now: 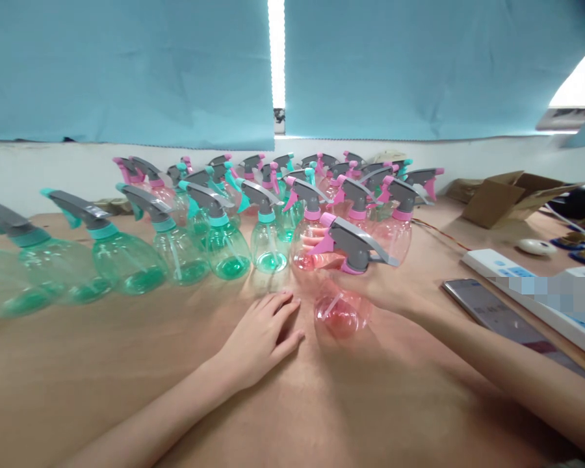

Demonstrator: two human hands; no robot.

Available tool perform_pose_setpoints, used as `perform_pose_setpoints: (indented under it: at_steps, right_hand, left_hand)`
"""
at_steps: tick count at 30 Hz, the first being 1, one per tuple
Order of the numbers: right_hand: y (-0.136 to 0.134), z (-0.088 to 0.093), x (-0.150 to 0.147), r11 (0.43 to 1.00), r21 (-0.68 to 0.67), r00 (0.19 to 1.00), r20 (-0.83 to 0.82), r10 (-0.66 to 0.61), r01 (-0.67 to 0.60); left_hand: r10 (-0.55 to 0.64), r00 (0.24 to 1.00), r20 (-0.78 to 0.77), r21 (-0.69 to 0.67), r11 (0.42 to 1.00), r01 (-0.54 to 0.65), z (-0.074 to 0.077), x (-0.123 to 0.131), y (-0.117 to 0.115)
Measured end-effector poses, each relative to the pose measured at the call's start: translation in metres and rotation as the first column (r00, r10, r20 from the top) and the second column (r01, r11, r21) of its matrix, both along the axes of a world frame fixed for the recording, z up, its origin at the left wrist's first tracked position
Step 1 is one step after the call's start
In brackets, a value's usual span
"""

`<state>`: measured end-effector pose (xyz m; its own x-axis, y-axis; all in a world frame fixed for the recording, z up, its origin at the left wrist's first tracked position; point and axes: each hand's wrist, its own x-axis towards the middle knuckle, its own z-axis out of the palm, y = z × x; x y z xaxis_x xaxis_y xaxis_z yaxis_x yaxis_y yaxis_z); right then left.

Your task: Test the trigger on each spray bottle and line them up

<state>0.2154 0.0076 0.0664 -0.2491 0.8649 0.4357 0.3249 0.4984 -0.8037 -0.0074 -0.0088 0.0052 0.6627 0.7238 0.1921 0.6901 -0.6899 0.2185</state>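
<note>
My right hand [380, 286] is wrapped round a pink clear spray bottle [344, 286] with a grey and pink trigger head, holding it just above the brown table [127, 377]. My left hand [263, 335] lies flat on the table just left of that bottle, fingers stretched out, holding nothing. Behind them stand several spray bottles in rows: green ones [224, 244] on the left and pink ones [394, 224] on the right.
A phone [492, 312] lies on the table at the right, beside a white keyboard [531, 292]. Farther back right are a white mouse [536, 246] and an open cardboard box [507, 195]. Blue curtains [127, 65] hang behind a white wall ledge.
</note>
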Motion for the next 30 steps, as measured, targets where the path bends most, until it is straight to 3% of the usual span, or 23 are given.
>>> perform_pose_setpoints:
  at_steps: [9, 17, 23, 30]
  right_hand:
    - [0.0015, -0.0064, 0.0043, 0.996, -0.007, 0.995, 0.044, -0.087, 0.087]
    - [0.0004, -0.0041, 0.0027, 0.999, 0.01, 0.998, 0.042, -0.052, 0.052]
    - [-0.0003, -0.0025, 0.0025, 0.991, 0.019, 0.987, 0.089, -0.134, 0.133]
    - [-0.0018, 0.0002, 0.0042, 0.991, 0.007, 0.983, 0.128, -0.133, 0.133]
  left_hand:
    - [0.003, 1.0, -0.008, -0.015, 1.0, -0.003, 0.0011, 0.0003, -0.0009]
    - [0.005, 1.0, -0.017, -0.025, 1.0, -0.006, -0.0001, 0.0002, -0.0005]
    - [0.008, 1.0, -0.02, -0.016, 1.0, -0.008, -0.001, -0.0005, -0.0009]
    - [-0.001, 1.0, -0.008, -0.01, 1.0, 0.001, -0.0006, -0.0002, 0.0]
